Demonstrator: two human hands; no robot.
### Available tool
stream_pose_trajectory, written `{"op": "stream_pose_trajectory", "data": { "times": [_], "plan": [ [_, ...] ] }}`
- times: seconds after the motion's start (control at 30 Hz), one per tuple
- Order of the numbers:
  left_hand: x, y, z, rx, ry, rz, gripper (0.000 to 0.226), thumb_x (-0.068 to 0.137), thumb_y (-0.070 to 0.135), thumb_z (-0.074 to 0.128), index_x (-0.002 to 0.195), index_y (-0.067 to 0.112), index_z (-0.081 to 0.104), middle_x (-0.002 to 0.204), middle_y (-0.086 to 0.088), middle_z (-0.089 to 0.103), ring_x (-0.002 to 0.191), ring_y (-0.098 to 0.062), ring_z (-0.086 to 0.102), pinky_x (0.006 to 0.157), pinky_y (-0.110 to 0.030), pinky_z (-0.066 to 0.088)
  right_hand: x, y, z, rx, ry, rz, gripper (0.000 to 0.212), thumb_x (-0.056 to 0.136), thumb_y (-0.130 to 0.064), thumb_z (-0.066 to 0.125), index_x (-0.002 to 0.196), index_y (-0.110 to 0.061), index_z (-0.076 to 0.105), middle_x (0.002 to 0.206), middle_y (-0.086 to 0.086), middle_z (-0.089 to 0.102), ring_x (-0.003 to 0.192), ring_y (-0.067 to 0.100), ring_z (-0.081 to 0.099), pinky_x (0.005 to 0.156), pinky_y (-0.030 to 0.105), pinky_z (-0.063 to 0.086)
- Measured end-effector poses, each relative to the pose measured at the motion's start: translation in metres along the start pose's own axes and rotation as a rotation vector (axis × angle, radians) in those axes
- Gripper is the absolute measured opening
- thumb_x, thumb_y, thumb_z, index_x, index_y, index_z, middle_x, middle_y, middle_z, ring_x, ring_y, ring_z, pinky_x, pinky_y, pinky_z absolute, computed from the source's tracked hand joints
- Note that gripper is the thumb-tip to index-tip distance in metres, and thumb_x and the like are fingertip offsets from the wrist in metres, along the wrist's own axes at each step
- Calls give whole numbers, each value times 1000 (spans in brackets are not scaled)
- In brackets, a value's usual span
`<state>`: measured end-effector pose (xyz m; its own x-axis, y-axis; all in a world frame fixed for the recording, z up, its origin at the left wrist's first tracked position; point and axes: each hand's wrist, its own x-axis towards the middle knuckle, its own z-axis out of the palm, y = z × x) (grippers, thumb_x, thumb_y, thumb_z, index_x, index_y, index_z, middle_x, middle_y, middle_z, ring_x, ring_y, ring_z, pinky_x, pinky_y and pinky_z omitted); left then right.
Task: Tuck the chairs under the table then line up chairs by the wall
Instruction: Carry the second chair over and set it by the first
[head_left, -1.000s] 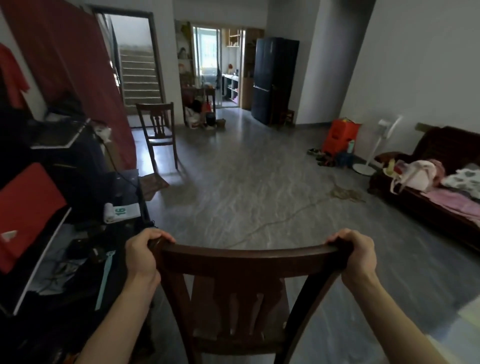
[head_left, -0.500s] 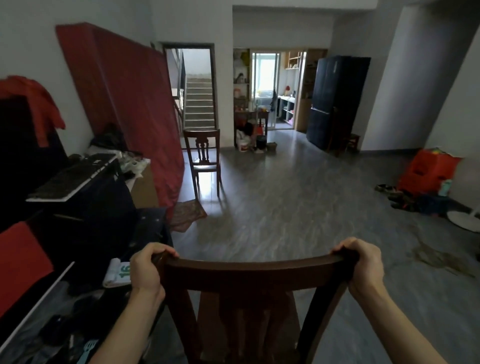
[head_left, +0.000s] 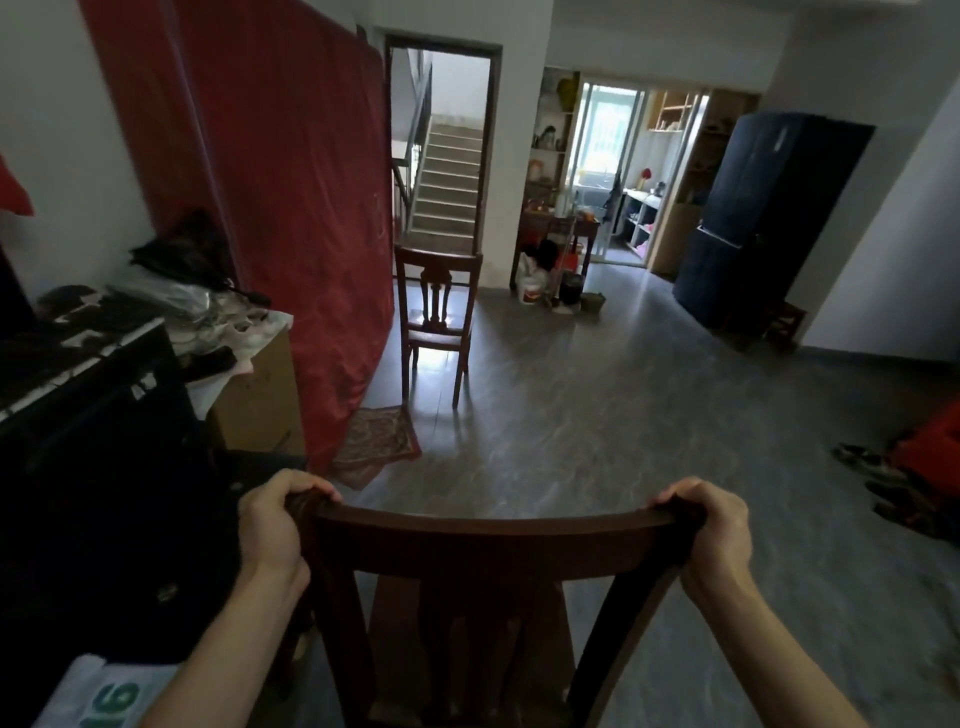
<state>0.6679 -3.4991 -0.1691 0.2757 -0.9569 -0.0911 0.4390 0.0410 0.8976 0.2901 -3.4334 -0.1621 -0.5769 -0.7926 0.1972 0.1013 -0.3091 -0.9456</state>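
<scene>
A dark wooden chair fills the bottom of the head view, its back facing me. My left hand grips the left end of its curved top rail, and my right hand grips the right end. A second wooden chair stands farther ahead on the floor, beside the red mattress that leans on the left wall. Its back also faces me.
Dark cluttered furniture lines the left side, close to my left arm. A small patterned mat lies at the mattress foot. Shoes and a red item sit at the right. A stair doorway and dark fridge stand beyond open grey floor.
The view has swung left and moved forward: the sofa has left the frame and the far chair looks closer. Both hands keep the same grip on the chair's top rail.
</scene>
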Motion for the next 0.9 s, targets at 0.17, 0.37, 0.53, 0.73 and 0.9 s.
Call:
{"op": "stream_pose_trajectory", "data": {
  "times": [0.17,0.37,0.53,0.73,0.9],
  "plan": [
    [129,-7,61,-22,18,-10,22,65,18,54,46,13,64,56,-8,62,63,-27,56,70,-38,45,124,34,64,-1,-11,12,25,63,-15,49,47,-10,67,50,5,62,52,17,60,53,21,48],
    [292,-24,128,-55,26,-18,18,61,18,55,45,12,62,55,-9,61,62,-27,55,67,-37,45,280,89,141,10,-18,39,24,63,-15,50,46,-10,66,50,6,61,55,23,58,62,32,46],
    [424,-44,179,-10,44,39,28,72,12,51,46,11,63,54,-8,62,64,-29,54,67,-37,45,414,160,205,66,-39,62,22,63,-13,52,46,-10,66,50,7,61,64,34,55,70,42,43],
    [589,-46,220,173,101,67,13,83,-1,49,77,3,60,52,4,62,55,-13,60,55,-24,51,552,226,296,89,-88,44,21,62,-14,53,48,-6,66,51,14,61,58,33,58,65,38,46],
    [717,-64,243,-13,73,121,45,85,2,40,46,8,63,51,-8,62,51,-24,58,54,-25,51,645,290,363,43,-149,-65,25,62,-27,59,55,-5,69,55,15,64,54,32,62,60,33,50]
  ]
}}
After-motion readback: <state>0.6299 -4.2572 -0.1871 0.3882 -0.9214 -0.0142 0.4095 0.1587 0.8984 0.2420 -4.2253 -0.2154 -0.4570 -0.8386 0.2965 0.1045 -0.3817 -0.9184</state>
